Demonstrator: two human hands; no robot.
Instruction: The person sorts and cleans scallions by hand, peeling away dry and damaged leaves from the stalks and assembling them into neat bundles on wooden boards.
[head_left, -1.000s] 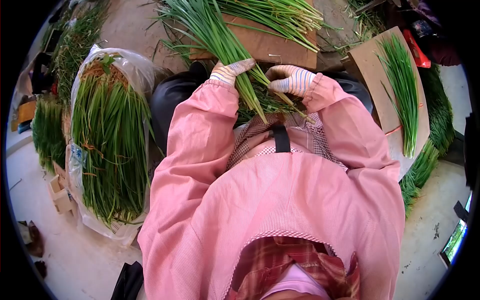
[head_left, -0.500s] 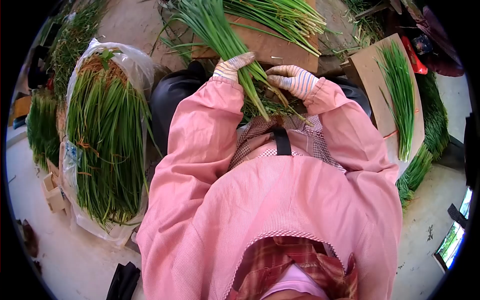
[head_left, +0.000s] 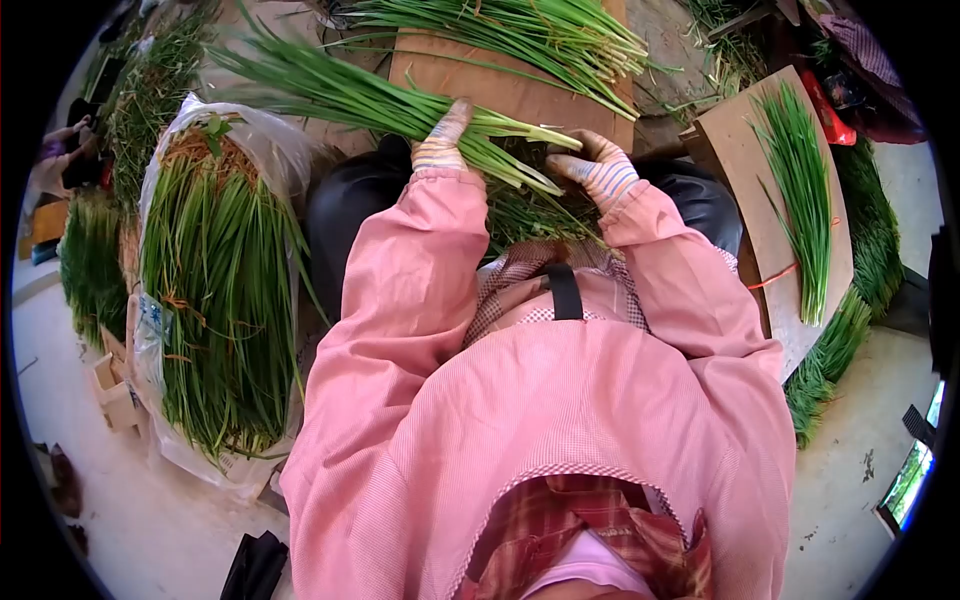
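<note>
My left hand (head_left: 445, 137), in a striped work glove, is wrapped around a bunch of garlic chives (head_left: 380, 108). The long green leaves point up and left, and the pale stalk ends reach right. My right hand (head_left: 600, 168), gloved alike, is at those ends with thumb and fingers curved and a gap between them. One pale stalk end comes up to its fingertips; I see nothing firmly held there. Below both hands, loose green trimmings (head_left: 540, 218) lie over my lap.
More chives (head_left: 560, 45) lie on a brown board (head_left: 450, 70) ahead. On the left stands a plastic bag (head_left: 275, 130) packed with chives (head_left: 215, 300). A bunch (head_left: 800, 190) rests on a cardboard sheet (head_left: 735, 130) at right, with further green piles (head_left: 865, 240) beside it.
The bunch in my left hand has swung from pointing up to pointing up-left, its stalk ends now toward the right hand. The yellow-brown leaves at my right fingers are no longer there.
</note>
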